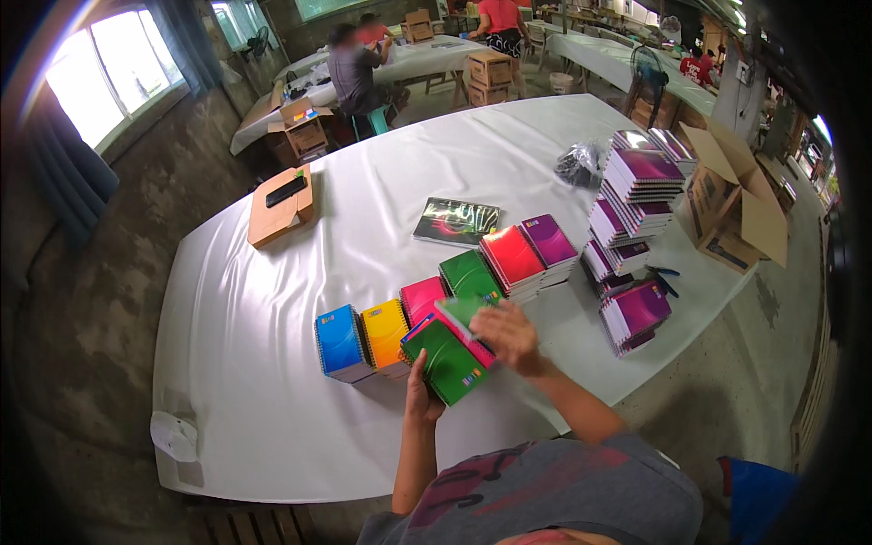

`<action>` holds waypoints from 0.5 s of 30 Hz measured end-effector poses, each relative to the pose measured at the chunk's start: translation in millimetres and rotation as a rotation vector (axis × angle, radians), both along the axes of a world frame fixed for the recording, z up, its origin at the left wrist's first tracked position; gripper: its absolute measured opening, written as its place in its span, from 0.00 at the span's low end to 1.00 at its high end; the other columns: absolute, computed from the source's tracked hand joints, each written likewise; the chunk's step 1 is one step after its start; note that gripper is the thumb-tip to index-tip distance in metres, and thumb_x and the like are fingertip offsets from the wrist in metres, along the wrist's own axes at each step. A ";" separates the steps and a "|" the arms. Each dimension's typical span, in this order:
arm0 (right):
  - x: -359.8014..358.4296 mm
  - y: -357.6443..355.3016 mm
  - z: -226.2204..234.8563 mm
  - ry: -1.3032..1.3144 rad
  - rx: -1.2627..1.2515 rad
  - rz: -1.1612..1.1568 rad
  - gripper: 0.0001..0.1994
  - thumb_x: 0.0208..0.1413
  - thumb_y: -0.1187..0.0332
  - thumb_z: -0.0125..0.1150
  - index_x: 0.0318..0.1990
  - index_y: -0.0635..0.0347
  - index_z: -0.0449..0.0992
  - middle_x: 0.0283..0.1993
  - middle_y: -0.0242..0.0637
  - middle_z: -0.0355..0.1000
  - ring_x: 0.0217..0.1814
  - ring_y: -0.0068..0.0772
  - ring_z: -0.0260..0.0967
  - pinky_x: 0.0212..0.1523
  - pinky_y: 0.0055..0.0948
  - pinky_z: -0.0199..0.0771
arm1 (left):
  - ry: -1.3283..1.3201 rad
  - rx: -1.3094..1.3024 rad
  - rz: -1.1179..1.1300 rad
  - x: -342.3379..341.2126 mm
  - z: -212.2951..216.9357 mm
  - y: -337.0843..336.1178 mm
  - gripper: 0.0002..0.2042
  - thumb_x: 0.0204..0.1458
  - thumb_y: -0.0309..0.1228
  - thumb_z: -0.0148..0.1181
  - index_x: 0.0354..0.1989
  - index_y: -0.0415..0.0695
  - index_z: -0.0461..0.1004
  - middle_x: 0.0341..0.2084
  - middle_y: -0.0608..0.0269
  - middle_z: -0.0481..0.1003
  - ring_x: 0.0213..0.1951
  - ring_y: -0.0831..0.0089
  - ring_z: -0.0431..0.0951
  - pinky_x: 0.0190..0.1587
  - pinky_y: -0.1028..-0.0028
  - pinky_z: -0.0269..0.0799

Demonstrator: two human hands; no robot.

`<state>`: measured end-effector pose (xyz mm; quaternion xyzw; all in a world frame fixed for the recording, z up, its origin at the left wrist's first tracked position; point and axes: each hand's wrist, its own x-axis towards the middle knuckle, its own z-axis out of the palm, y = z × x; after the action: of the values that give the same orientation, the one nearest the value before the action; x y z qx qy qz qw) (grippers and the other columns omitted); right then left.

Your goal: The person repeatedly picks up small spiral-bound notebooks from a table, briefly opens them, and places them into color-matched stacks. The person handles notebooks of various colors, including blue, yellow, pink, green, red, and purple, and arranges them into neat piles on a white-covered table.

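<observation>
My left hand point(421, 392) is closed on a small set of spiral notebooks, a green notebook point(447, 363) on top and pink and blue edges showing beneath. Blurred by motion, my right hand point(509, 338) grips another green notebook point(459, 312) just above and beside that set. Ahead of both hands runs a slanting row of spiral notebook stacks: blue point(338, 329), yellow point(384, 327), pink point(421, 296), green point(470, 271), red point(511, 252) and purple point(549, 238). The right hand's fingers partly cover its notebook.
Tall piles of purple notebooks point(643, 173) stand at the right, with dark-handled pliers point(666, 282) and an open carton point(731, 195) beside them. A dark shiny packet point(457, 221), a plastic bag point(579, 165) and a phone point(286, 190) on flat cardboard lie farther off. Other people work behind.
</observation>
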<state>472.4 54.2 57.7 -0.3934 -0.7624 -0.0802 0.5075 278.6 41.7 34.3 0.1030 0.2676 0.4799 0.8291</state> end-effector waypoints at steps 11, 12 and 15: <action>17.7 -16.9 12.6 -0.144 -0.299 0.427 0.15 0.44 0.60 0.63 0.42 0.50 0.76 0.51 0.32 0.69 0.53 0.33 0.66 0.55 0.37 0.62 | 0.089 -0.002 -0.065 -0.2 -35.2 4.1 0.17 0.47 0.31 0.54 0.46 0.38 0.67 0.39 0.56 0.73 0.40 0.64 0.75 0.45 0.65 0.72; 38.7 5.7 6.5 -0.197 -0.158 0.307 0.17 0.46 0.62 0.61 0.46 0.51 0.74 0.54 0.33 0.67 0.56 0.35 0.64 0.57 0.39 0.59 | 0.104 -0.009 -0.068 2.8 -26.6 2.4 0.17 0.47 0.31 0.55 0.45 0.38 0.67 0.39 0.57 0.73 0.40 0.64 0.75 0.45 0.65 0.72; 68.8 43.2 9.2 -0.268 -0.407 -0.277 0.20 0.48 0.68 0.58 0.51 0.52 0.69 0.55 0.35 0.66 0.60 0.33 0.59 0.61 0.41 0.53 | 0.097 -0.018 -0.068 5.6 -16.8 -0.5 0.17 0.48 0.31 0.56 0.46 0.38 0.67 0.39 0.57 0.73 0.41 0.65 0.75 0.45 0.66 0.72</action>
<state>541.2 97.3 66.9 -0.5737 -0.7620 -0.0453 0.2968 284.2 41.2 17.5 0.1275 0.3081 0.4433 0.8321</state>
